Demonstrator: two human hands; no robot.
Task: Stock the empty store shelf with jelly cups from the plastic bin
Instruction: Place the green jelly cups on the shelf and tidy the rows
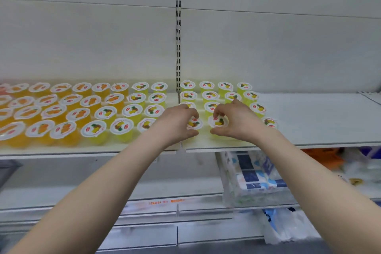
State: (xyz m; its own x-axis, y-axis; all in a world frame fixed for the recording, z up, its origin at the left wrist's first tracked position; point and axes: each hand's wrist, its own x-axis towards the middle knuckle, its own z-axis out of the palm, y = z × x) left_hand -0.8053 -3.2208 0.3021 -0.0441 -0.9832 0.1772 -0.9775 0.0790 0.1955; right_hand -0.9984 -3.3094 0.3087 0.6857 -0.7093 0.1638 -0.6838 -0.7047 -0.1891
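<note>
Several rows of jelly cups stand on the white shelf (309,117): orange ones (66,130) on the left, yellow pineapple ones (121,127) toward the middle. My left hand (175,123) grips a yellow jelly cup (194,123) at the shelf's front, fingers and thumb curled round its sides. Just to its right, my right hand (237,122) pinches another yellow jelly cup (218,121) the same way. Both cups sit in the front row. The plastic bin is out of view.
The right half of the shelf is bare white board. A slotted upright (178,27) divides the back wall. Below, a lower shelf holds a patterned plastic package (253,173) and orange bags (323,156). More white bags (284,227) lie lower down.
</note>
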